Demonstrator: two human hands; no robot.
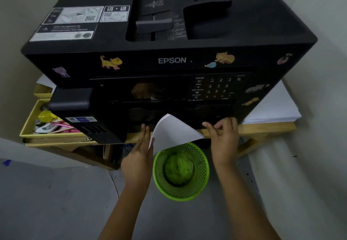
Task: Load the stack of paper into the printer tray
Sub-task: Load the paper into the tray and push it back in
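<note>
- The left hand (139,152) holds the stack of paper (173,132) along its left edge, fingers nearly straight against the sheets, the thumb hidden behind them.
- The stack of paper stands tilted at the front edge of the table (266,127), its top corner reaching into the dark opening low on the printer (169,51), its lower part hanging above the green mesh bin (181,172).
- The right hand (224,138) has its fingers curled on the printer's lower front edge, just right of the paper; whether it grips a tray there cannot be told.
- The printer is black, marked "EPSON" in white, with cat stickers on its front.
- Its keypad (216,87) shows digits and the words "Interrupt" and "Reset"; other labels are too small to read.
- A pile of white sheets (272,106) lies on the table's right side beside the printer.
- A yellow tray (28,125) of pens and small items sits at the table's left edge.
</note>
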